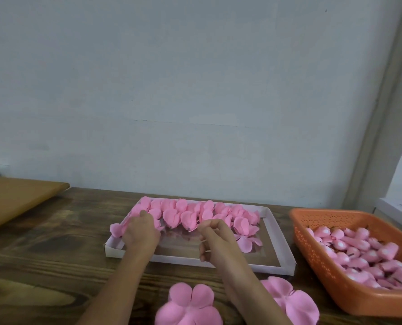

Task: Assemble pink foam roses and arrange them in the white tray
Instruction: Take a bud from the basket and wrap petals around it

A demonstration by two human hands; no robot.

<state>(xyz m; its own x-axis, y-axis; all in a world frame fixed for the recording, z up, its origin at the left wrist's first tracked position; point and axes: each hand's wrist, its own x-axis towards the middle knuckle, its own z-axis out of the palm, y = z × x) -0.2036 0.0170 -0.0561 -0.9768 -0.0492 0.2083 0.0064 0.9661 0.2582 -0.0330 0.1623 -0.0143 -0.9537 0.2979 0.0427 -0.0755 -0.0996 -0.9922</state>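
A white tray (280,240) lies on the wooden table, its far half filled with several pink foam roses (195,213). My left hand (140,231) reaches into the tray's left end and grips a pink rose (118,229) that hangs over the left rim. Over the tray's middle, my right hand (213,240) has its fingers curled and pinches a thin stick-like piece; what the piece is stays unclear. A flat pink petal piece (248,242) lies in the tray to the right of that hand.
An orange perforated basket (317,242) at the right holds several pink rose buds (364,252). Two stacks of flat pink petal cutouts lie at the near edge, one (189,306) between my forearms, one (294,299) to the right. A tan board (14,200) sits far left.
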